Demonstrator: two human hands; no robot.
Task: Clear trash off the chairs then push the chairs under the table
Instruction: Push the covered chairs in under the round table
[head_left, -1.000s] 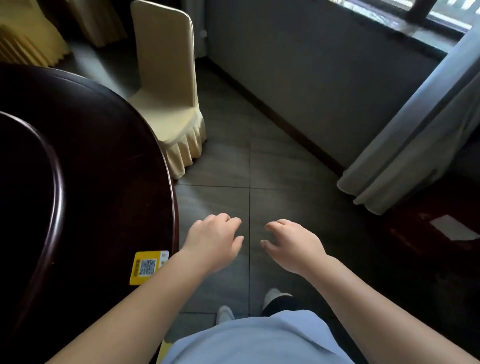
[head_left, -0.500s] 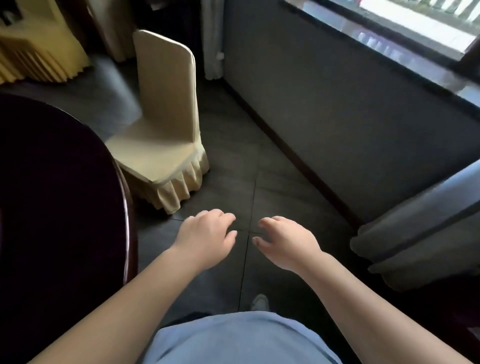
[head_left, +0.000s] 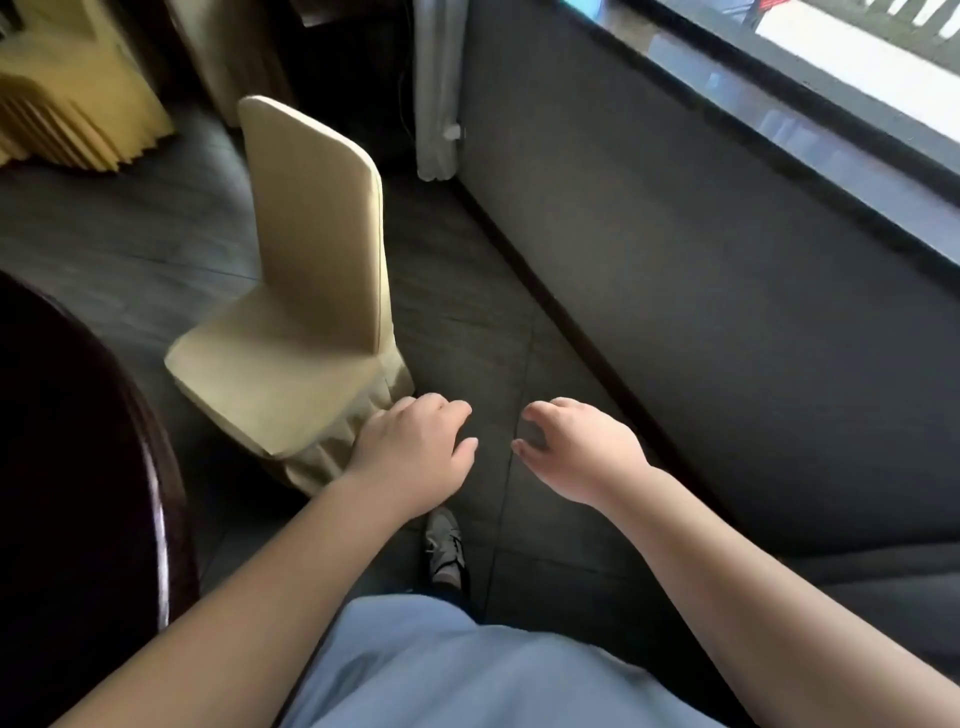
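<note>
**Chair out from bench, hands empty**

Standing on dark tiled floor (head_left: 467, 322): cream-covered chair (head_left: 306, 291), seat facing the bench (head_left: 78, 467), not tucked under, a gap of floor showing between seat front and bench rim. Seat bare, nothing lying on it. Skirted cover hanging down round the legs.

Hovering in front of the body: left hand (head_left: 415, 452), palm down, fingers loosely curled, gripping nothing, overlapping the chair's skirt corner in view; touching or not, cannot tell. Right hand (head_left: 576, 447) hanging just beside it, fingers also loosely curled, holding nothing, over bare floor.

Showing below the hands: one shoe (head_left: 444, 551) on the tiles, light blue clothing (head_left: 467, 670) at bottom edge.

Curving along the left edge: dark round bench, glossy rim catching light.

Running along the right: grey wall (head_left: 701, 312) under a window sill (head_left: 831, 171). White curtain (head_left: 436, 88) hanging in far corner. More yellow pleated fabric (head_left: 67, 104) sitting at top left.
</note>
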